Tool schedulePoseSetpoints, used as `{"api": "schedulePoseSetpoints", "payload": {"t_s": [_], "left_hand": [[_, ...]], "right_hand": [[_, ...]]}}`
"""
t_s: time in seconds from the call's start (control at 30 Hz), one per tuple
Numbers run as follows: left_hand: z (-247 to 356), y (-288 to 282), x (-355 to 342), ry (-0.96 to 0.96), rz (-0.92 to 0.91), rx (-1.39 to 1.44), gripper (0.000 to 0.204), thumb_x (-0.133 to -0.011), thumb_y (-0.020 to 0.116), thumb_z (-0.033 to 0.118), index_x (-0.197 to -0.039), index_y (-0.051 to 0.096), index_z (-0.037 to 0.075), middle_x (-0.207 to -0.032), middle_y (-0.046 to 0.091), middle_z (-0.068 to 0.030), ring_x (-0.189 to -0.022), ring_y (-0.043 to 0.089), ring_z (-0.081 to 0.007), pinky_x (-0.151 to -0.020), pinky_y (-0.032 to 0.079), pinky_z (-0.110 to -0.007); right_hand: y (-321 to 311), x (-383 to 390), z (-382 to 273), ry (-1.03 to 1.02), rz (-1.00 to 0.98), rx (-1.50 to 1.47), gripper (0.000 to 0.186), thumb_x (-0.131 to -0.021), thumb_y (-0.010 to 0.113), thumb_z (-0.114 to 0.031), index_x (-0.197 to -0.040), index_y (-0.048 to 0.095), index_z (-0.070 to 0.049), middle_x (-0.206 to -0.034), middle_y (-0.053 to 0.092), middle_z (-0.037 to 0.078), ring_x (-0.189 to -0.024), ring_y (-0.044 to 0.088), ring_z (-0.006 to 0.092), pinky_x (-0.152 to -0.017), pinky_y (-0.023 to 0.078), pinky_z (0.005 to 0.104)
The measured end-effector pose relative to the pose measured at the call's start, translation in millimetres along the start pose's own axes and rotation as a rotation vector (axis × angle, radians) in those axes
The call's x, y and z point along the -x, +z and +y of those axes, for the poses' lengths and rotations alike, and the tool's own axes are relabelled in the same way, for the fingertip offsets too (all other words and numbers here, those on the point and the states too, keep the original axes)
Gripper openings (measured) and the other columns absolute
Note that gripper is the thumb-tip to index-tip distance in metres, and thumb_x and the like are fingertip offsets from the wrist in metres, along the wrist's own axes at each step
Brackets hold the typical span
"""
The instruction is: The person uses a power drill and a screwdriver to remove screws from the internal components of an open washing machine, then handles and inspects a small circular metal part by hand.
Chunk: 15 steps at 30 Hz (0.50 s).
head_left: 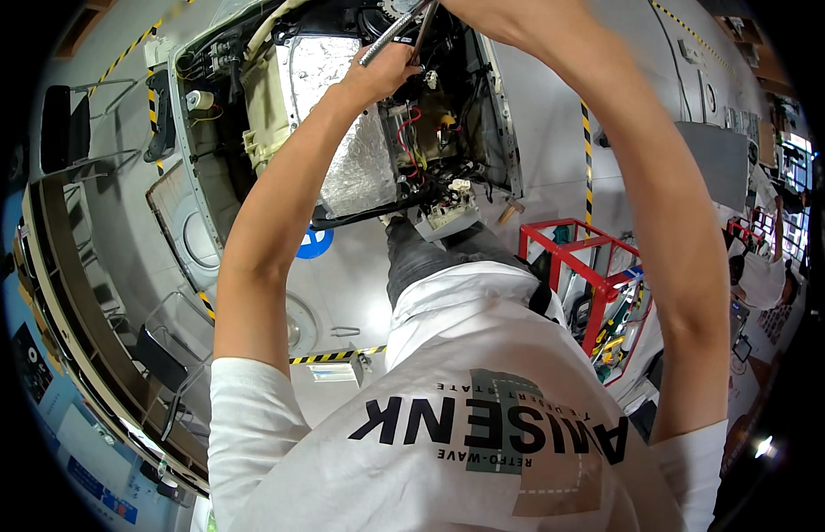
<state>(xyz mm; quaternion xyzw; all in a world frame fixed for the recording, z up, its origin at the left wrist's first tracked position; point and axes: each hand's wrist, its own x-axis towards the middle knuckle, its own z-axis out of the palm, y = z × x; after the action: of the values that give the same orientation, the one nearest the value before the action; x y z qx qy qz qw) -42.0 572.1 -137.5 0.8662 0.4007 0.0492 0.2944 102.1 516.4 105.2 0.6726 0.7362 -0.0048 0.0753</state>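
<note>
My left hand (pixel 383 71) is closed inside an opened household appliance, beside its foil-covered panel (pixel 337 115). What its fingers hold, if anything, is hidden. A metal tool with a knurled handle (pixel 391 37) crosses just above that hand. Beside the handle a darker metal bar (pixel 424 35) slants up to the top edge. My right hand (pixel 475 7) reaches to the upper ends of these, but the picture's edge cuts off its fingers. Right of the foil, red wires (pixel 404 142) and dark parts show within the frame. A toothed round part (pixel 399 7) lies at the top.
A white control module (pixel 450 217) with connectors hangs at the appliance's near edge, by my legs. To the right stands a red-framed cart (pixel 563 253) with tools. A removed panel with a round door (pixel 195 235) lies left. Black chairs (pixel 66 129) stand farther left; yellow-black tape (pixel 588 164) marks the floor.
</note>
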Motion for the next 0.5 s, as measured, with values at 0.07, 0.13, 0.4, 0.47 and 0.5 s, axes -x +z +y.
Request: {"api": "schedulePoseSetpoints", "payload": {"t_s": [0.07, 0.13, 0.4, 0.47, 0.5], "left_hand": [[0, 4, 2, -0.038, 0.042, 0.053, 0.018, -0.086, 0.063, 0.023, -0.095, 0.066, 0.007, -0.082, 0.068, -0.0139, -0.083, 0.064, -0.0345, -0.071, 0.049, -0.043], [1, 6, 4, -0.002, 0.097, 0.015, 0.018, -0.086, 0.063, 0.024, -0.094, 0.065, 0.008, -0.08, 0.067, -0.0131, -0.08, 0.064, -0.0334, -0.071, 0.05, -0.042], [-1, 9, 4, 0.094, 0.158, -0.263, 0.017, -0.082, 0.068, 0.024, -0.09, 0.067, 0.009, -0.086, 0.067, -0.0068, -0.097, 0.059, -0.0267, -0.085, 0.042, -0.042], [-5, 12, 12, 0.095, 0.189, -0.289, 0.015, -0.082, 0.068, 0.022, -0.084, 0.067, 0.007, -0.086, 0.066, -0.0067, -0.098, 0.057, -0.0269, -0.083, 0.041, -0.042], [-6, 16, 11, 0.089, 0.192, -0.313, 0.015, -0.081, 0.068, 0.022, -0.085, 0.068, 0.008, -0.088, 0.065, -0.0065, -0.099, 0.057, -0.0269, -0.082, 0.041, -0.042]], "right_hand": [[9, 0, 3, -0.013, 0.039, -0.201, 0.047, -0.087, 0.052, -0.038, -0.077, 0.066, 0.006, -0.076, 0.065, 0.026, -0.079, 0.065, 0.0407, -0.074, 0.051, 0.0471], [15, -5, 9, -0.094, 0.012, -0.336, 0.046, -0.086, 0.052, -0.035, -0.078, 0.066, 0.007, -0.076, 0.064, 0.028, -0.078, 0.065, 0.041, -0.073, 0.051, 0.047], [-10, -22, 13, -0.452, -0.234, -0.109, 0.014, -0.079, 0.059, -0.009, -0.084, 0.069, -0.001, -0.081, 0.066, 0.022, -0.081, 0.065, 0.0369, -0.071, 0.05, 0.0434], [-14, -22, 6, -0.563, -0.24, 0.001, 0.013, -0.077, 0.059, -0.007, -0.084, 0.069, -0.002, -0.082, 0.067, 0.02, -0.082, 0.065, 0.0357, -0.071, 0.05, 0.0433], [-27, -16, 3, -0.575, -0.271, 0.026, 0.013, -0.076, 0.059, -0.007, -0.084, 0.069, -0.003, -0.082, 0.068, 0.019, -0.083, 0.065, 0.0352, -0.072, 0.051, 0.0433]]}}
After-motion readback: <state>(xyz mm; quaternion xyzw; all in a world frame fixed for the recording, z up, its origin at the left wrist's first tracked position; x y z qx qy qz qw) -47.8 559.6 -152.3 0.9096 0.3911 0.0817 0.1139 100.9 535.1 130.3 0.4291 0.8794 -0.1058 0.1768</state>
